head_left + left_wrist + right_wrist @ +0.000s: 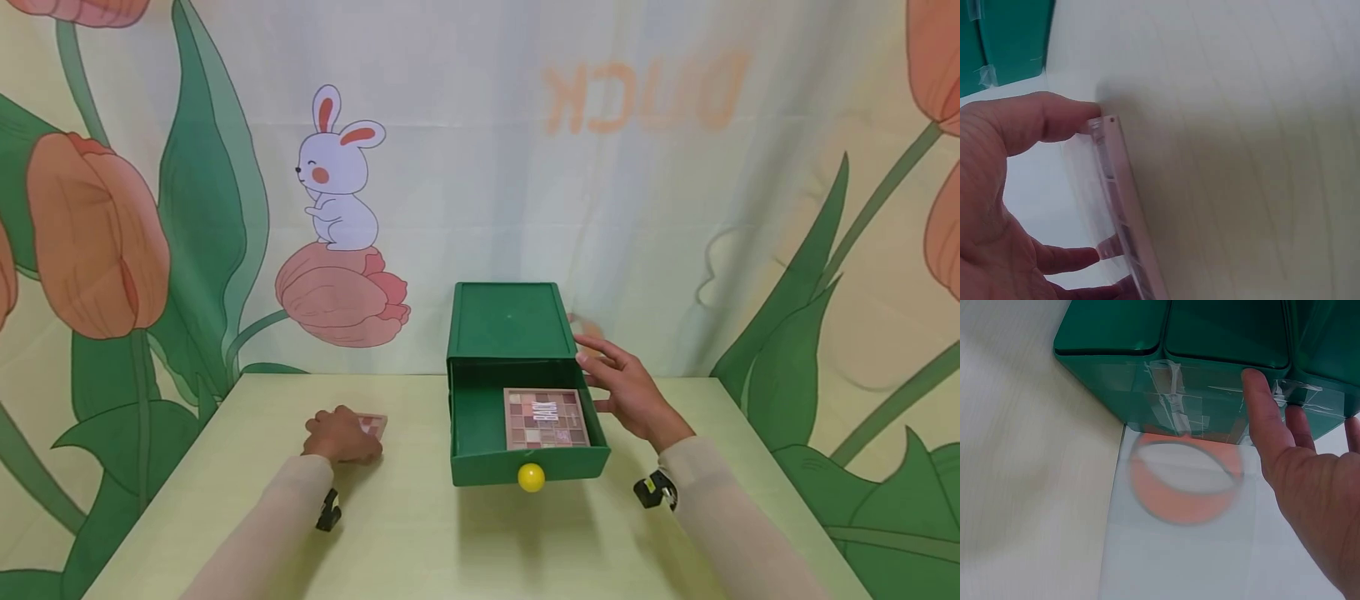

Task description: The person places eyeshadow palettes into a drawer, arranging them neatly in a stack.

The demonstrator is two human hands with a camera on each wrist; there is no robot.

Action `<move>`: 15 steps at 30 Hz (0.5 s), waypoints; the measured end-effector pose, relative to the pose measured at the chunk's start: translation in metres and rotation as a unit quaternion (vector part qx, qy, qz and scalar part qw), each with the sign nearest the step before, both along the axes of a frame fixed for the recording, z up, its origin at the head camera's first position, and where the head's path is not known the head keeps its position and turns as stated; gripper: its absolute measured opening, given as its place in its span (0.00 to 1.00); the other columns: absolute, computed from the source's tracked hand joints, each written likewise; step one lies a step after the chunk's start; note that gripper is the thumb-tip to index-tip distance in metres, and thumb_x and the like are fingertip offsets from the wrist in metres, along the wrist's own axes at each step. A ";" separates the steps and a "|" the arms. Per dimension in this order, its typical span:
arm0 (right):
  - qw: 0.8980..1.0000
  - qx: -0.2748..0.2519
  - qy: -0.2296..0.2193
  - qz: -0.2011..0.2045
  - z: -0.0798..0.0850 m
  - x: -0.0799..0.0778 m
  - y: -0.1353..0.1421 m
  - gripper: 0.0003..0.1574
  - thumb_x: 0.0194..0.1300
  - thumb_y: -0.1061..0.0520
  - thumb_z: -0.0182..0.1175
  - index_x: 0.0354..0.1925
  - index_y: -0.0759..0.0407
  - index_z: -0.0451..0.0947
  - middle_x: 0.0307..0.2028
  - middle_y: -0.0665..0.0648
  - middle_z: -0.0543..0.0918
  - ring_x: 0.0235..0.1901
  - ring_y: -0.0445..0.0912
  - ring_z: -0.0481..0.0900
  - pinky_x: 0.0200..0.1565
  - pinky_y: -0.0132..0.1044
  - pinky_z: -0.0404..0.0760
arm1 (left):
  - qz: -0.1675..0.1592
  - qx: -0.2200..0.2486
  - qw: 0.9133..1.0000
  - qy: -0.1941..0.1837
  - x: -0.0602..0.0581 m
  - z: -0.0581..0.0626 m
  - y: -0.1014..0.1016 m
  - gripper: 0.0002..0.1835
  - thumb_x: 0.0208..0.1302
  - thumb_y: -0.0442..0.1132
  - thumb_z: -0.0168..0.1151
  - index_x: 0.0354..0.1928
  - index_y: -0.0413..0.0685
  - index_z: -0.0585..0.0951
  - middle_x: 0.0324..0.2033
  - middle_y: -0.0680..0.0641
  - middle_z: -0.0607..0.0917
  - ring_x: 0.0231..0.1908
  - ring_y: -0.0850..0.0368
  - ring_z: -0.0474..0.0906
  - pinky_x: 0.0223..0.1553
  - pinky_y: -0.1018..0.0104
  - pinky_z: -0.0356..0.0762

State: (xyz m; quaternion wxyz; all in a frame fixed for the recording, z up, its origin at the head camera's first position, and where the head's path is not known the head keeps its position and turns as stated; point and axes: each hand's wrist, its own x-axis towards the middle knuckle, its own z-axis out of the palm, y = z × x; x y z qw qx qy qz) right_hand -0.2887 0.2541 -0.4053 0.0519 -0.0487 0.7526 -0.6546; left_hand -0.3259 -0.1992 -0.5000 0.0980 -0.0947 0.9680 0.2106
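A green cabinet [506, 321] stands on the table [405, 533] near its back edge. Its drawer [487, 472], with a round yellow knob [532, 477] on the front, is pulled out and open at the top. Inside, in the right part, lies a palette [546, 419] with "BACK" in white across a grid of pink, brown and pale squares; it reaches close to the drawer's front wall, and the green drawer floor shows to its left. The right wrist view shows green sections of the cabinet side by side, joined by strips of clear tape [1175, 400].

A second palette [374, 426] is at the table, left of the cabinet and apart from it. The left hand [345, 435] has it partly covered and grips it, thumb at one edge and fingers curled over the clear lid. Whether it rests flat or is slightly raised, I cannot tell.

The right hand [628, 392] is at the cabinet's right side, fingers spread and nearly straight, gripping nothing; its index fingertip touches the green side.

Behind the table hangs a curtain [480, 183] printed with tulips and a white rabbit [341, 179].
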 end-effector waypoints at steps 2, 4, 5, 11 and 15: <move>1.000 0.001 0.001 0.001 -0.001 0.000 0.000 0.41 0.77 0.36 0.60 0.81 0.41 0.62 0.78 0.66 0.65 0.71 0.71 0.71 0.59 0.67 0.82 | 0.003 -0.001 1.000 0.007 0.000 -0.004 0.001 0.46 0.48 0.53 0.76 0.61 0.27 0.69 0.49 0.27 0.71 0.52 0.32 0.66 0.46 0.41 0.81; 1.000 -0.001 0.002 0.002 -0.001 -0.001 0.001 0.41 0.77 0.36 0.60 0.81 0.41 0.62 0.78 0.66 0.65 0.71 0.71 0.71 0.59 0.67 0.82 | 0.007 -0.003 1.000 0.016 0.001 -0.007 0.002 0.47 0.50 0.55 0.75 0.61 0.26 0.68 0.49 0.27 0.71 0.53 0.31 0.66 0.47 0.40 0.82; 1.000 -0.002 0.003 0.004 -0.001 -0.001 0.001 0.41 0.77 0.36 0.60 0.81 0.41 0.62 0.78 0.66 0.65 0.71 0.71 0.71 0.59 0.67 0.82 | 0.009 -0.004 1.000 0.020 0.001 -0.009 0.002 0.48 0.51 0.56 0.75 0.62 0.26 0.68 0.49 0.26 0.71 0.53 0.31 0.66 0.48 0.40 0.82; 1.000 -0.004 0.003 0.008 -0.001 -0.004 0.001 0.42 0.77 0.36 0.60 0.81 0.40 0.63 0.78 0.66 0.66 0.72 0.72 0.71 0.60 0.68 0.81 | 0.026 0.000 0.999 0.038 0.004 -0.013 0.002 0.49 0.54 0.58 0.74 0.63 0.25 0.67 0.51 0.25 0.71 0.54 0.30 0.67 0.48 0.39 0.82; 1.000 -0.005 -0.001 0.004 -0.002 -0.003 0.002 0.41 0.77 0.36 0.60 0.81 0.40 0.63 0.78 0.66 0.66 0.72 0.71 0.71 0.60 0.68 0.81 | 0.026 -0.004 0.999 0.036 0.004 -0.014 0.000 0.49 0.54 0.59 0.75 0.64 0.27 0.67 0.51 0.26 0.71 0.54 0.30 0.67 0.48 0.38 0.82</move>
